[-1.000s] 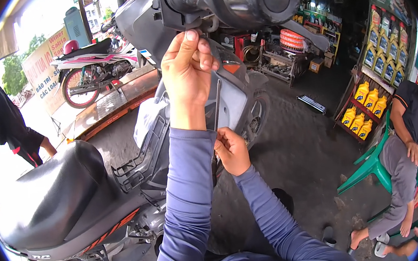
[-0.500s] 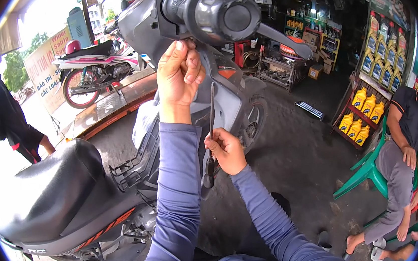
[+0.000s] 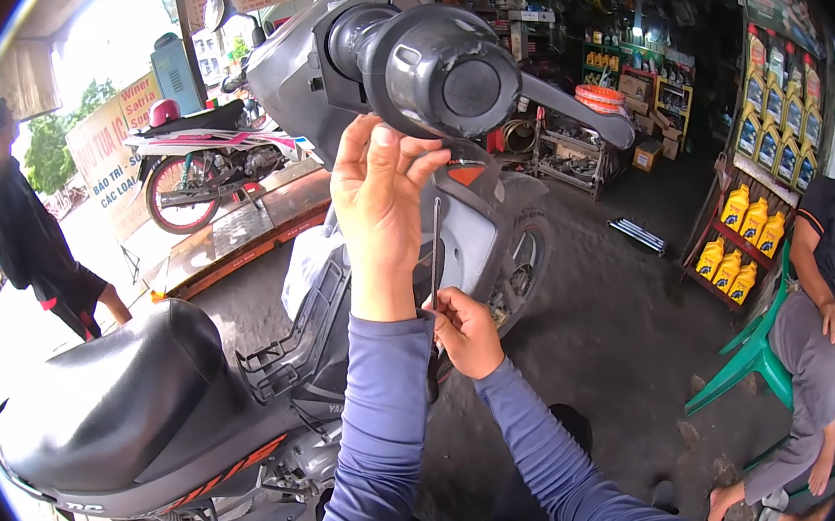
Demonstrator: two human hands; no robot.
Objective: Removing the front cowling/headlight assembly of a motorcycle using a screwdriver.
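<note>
My right hand [image 3: 467, 334] is closed around a long screwdriver [image 3: 435, 244], its thin dark shaft pointing up and its black handle mostly behind my left sleeve. Above it, my left hand [image 3: 383, 198] is raised just under the scooter's handlebar grip [image 3: 450, 72], fingers bent and drawn together. A small dark, slim piece [image 3: 466, 163] shows beside those fingertips; what it is, and whether they pinch it, is unclear. The screwdriver's tip stands free beside my left wrist. Grey body panels of the scooter [image 3: 465, 236] lie behind both hands.
The scooter's black seat [image 3: 113, 390] is at left. A brake lever [image 3: 579, 109] juts right from the handlebar. Behind stands another motorbike [image 3: 197, 166] on a low platform. At right, a person [image 3: 821, 272] sits on a green chair [image 3: 764, 358] beside a bottle rack [image 3: 747, 239].
The view has shifted, so the scene sits lower and further right. My left hand's fingers have spread toward the right beneath the grip, and the small dark piece now shows beside them.
</note>
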